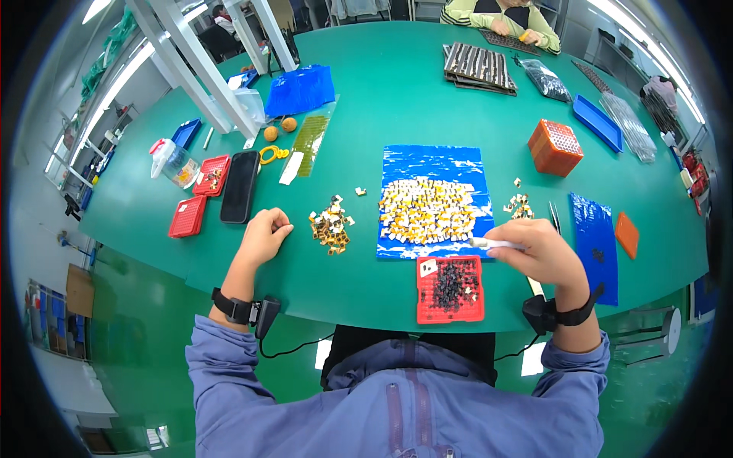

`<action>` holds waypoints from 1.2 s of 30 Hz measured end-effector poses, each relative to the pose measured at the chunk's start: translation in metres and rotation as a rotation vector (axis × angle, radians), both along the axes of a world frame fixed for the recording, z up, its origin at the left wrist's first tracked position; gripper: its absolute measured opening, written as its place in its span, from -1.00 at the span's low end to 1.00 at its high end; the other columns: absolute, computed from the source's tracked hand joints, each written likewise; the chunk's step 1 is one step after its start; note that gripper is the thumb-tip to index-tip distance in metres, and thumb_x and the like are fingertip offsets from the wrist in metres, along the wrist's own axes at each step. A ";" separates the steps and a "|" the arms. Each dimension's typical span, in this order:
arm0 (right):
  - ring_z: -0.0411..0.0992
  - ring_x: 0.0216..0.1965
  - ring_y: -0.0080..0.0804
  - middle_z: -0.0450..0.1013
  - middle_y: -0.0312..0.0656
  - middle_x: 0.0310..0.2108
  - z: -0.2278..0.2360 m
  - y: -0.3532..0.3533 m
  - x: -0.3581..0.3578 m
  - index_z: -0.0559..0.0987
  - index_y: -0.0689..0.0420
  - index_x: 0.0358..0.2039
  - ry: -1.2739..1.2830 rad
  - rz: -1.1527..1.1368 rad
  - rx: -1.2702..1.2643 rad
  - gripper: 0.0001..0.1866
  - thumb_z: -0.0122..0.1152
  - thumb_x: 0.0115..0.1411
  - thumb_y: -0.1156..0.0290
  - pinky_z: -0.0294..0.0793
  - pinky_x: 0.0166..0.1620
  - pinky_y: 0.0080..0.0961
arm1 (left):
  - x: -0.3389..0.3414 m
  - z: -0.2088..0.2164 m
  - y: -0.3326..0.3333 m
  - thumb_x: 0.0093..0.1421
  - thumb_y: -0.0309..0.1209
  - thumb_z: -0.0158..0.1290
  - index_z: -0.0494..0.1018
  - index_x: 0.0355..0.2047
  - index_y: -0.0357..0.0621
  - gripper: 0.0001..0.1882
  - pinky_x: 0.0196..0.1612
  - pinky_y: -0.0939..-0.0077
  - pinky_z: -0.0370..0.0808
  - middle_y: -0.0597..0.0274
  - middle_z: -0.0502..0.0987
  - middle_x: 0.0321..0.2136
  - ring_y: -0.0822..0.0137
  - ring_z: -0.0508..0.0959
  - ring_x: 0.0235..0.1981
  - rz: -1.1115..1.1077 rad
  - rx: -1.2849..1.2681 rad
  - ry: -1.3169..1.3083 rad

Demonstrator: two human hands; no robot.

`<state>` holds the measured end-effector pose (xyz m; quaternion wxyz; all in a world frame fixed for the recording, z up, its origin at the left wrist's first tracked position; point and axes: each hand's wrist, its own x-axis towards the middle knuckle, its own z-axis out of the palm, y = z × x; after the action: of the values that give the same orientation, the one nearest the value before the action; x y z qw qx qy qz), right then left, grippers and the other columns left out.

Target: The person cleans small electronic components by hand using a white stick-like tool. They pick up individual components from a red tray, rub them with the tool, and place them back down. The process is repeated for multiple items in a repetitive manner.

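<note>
Head view: blue sheet (431,160) taken as landmark, white-and-amber pieces (426,210) spread over its middle. Right hand (540,248) at the sheet's lower right corner, thumb and fingers pinched on a white tool (504,244), its tip over the sheet's edge by the pieces. Left hand (267,229) well left of the sheet, on the green table, loosely curled; nothing seen in it, though can't tell whether something tiny is pinched there. Loose pile (331,227) between left hand and sheet. Risks, as judged: a sideways slip of the tool could sweep edge pieces off the sheet; a dragging wrist might wrinkle the sheet and jumble them. Red tray (424,303) sits just below the sheet, close enough that a stray piece could drop in, or a bumped rim could scatter its contents. Containers: that tray holds a dark heap (452,282) plus a few pale pieces; far left of the sheet, upper red box (211,177) with small bits in it, lower red box (186,218) too foreshortened to read, clear jar (180,163) with orange-yellow bits near its base.
</note>
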<state>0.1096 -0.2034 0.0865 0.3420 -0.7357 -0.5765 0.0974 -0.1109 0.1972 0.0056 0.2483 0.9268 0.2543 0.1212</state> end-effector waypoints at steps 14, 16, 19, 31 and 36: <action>0.17 -0.62 -0.75 0.33 -0.40 -0.69 -0.027 0.002 0.006 0.61 0.25 -0.34 0.551 0.066 -0.017 -0.83 0.19 0.19 0.39 0.19 -0.59 -0.68 | 0.062 0.055 -0.156 0.22 -0.53 0.02 0.43 -0.28 -0.26 -0.92 -0.27 0.68 0.42 0.36 0.48 -0.42 0.57 0.47 -0.36 -0.667 -1.055 -0.187; 0.18 -0.65 -0.73 0.30 -0.41 -0.73 -0.032 0.000 0.006 0.57 0.25 -0.48 0.596 0.079 -0.036 -0.74 0.12 0.24 0.33 0.20 -0.61 -0.66 | 0.079 0.050 -0.173 0.22 -0.53 0.02 0.43 -0.27 -0.26 -0.92 -0.27 0.66 0.43 0.34 0.49 -0.42 0.55 0.48 -0.37 -0.736 -1.237 -0.179; 0.17 -0.67 -0.71 0.28 -0.40 -0.76 -0.027 0.001 0.004 0.50 0.22 -0.60 0.602 0.120 -0.055 -0.65 0.06 0.28 0.29 0.20 -0.62 -0.63 | 0.095 0.044 -0.184 0.22 -0.51 0.03 0.41 -0.27 -0.24 -0.91 -0.28 0.64 0.44 0.32 0.49 -0.42 0.54 0.49 -0.38 -0.771 -1.404 -0.131; 0.24 -0.66 -0.68 0.37 -0.32 -0.71 -0.037 0.001 0.005 0.61 0.21 -0.44 0.619 0.061 -0.044 -0.84 0.16 0.19 0.41 0.23 -0.60 -0.63 | 0.103 0.016 -0.186 0.22 -0.51 0.03 0.38 -0.30 -0.21 -0.93 -0.26 0.63 0.46 0.28 0.49 -0.43 0.52 0.50 -0.39 -0.769 -1.620 -0.092; 0.24 -0.63 -0.72 0.43 -0.35 -0.63 -0.037 0.003 0.007 0.63 0.20 -0.41 0.593 0.040 0.004 -0.91 0.28 0.09 0.45 0.18 -0.58 -0.70 | 0.101 0.011 -0.190 0.22 -0.50 0.03 0.37 -0.31 -0.18 -0.93 -0.26 0.62 0.47 0.27 0.49 -0.42 0.51 0.50 -0.38 -0.684 -1.726 -0.071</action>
<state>0.1163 -0.2002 0.0494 0.4948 -0.6630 -0.4660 0.3138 -0.0096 0.0074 0.0165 0.8819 0.4412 -0.0384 -0.1613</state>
